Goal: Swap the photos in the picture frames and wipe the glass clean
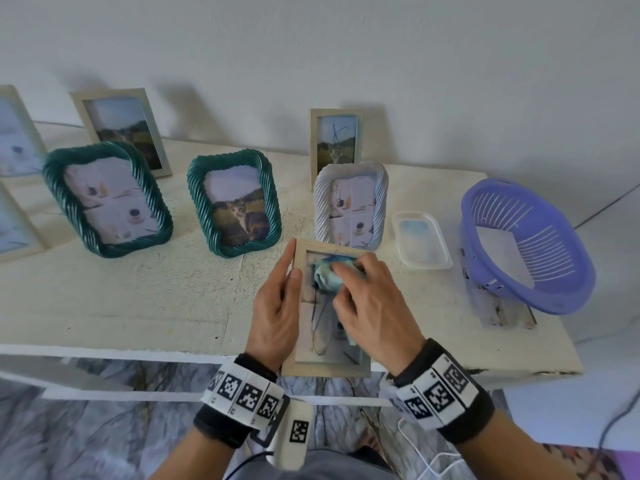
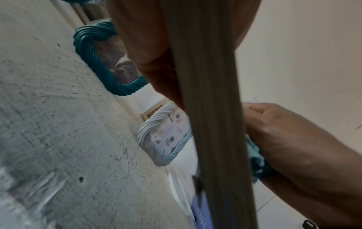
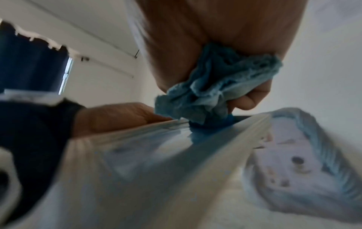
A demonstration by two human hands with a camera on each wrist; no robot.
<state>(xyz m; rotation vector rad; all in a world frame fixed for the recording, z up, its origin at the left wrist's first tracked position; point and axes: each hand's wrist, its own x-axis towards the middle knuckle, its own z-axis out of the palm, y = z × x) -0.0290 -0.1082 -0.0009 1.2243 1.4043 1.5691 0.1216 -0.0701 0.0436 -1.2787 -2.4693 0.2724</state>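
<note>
White table (image 1: pixel 138 306), wooden frame (image 1: pixel 325 370) in left hand (image 1: pixel 275 320) grip; right hand (image 1: pixel 375 313) (fingers curled) around blue cloth (image 1: pixel 329 277) on glass.

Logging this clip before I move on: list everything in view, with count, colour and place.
Held frame: one, pale wood, over the table's front edge, blue scribble on its glass.
Cloth: one, blue, bunched on that glass.
Green frames: two, twisted rims, standing left and centre.
White frame: one, twisted rim, standing behind the held frame.
Wood frames: four, pale; back left, back centre with a blue mark, two cut off at the left edge.
Tray: one, clear, right of the white frame.
Basket: one, purple, tilted, far right.
Table: one, cream.
Left hand: grips the held frame's left side.
Right hand: fingers grip the cloth.
</note>
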